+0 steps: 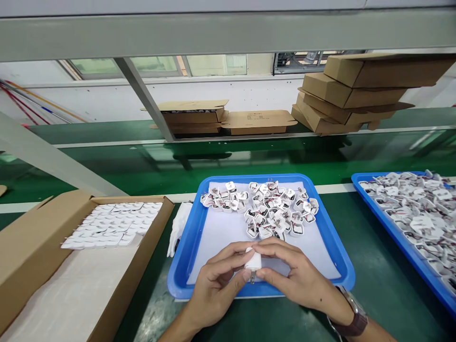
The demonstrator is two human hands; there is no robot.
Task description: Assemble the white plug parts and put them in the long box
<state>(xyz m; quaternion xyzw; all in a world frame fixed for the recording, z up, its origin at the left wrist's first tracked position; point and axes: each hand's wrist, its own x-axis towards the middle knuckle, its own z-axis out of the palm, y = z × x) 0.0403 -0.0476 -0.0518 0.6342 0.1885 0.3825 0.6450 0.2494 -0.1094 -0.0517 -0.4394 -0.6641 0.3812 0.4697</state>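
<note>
White plastic makes up the small square charger plug [253, 261] that both hands hold. It is smooth and boxy, with little metal pins sticking out of its bottom end. The left hand [216, 280] pinches it from the left side with thumb and fingers closed on it. The right hand [299, 273] grips it from the right and the top, fingers curled over it. The plug sits just above the near edge of a blue plastic tray [180, 266].

A white paper sheet [221, 232] lines the tray. On the far half of the sheet lies a heap of small white open plug shells [265, 209] with thin red and black wires showing inside them. A brown wrist watch [351, 316] is on the right arm.

Just left of the tray lies a white glove [178, 225]. Further left stands a long brown cardboard box [32, 242] with neat rows of white finished plugs [114, 223] at its far end. To the right is a second blue tray [409, 251] full of the same wired shells. All of this rests on the green counter [374, 280]. Behind it runs a green belt [249, 156], and past that are stacked flat brown cardboard boxes [342, 99].
</note>
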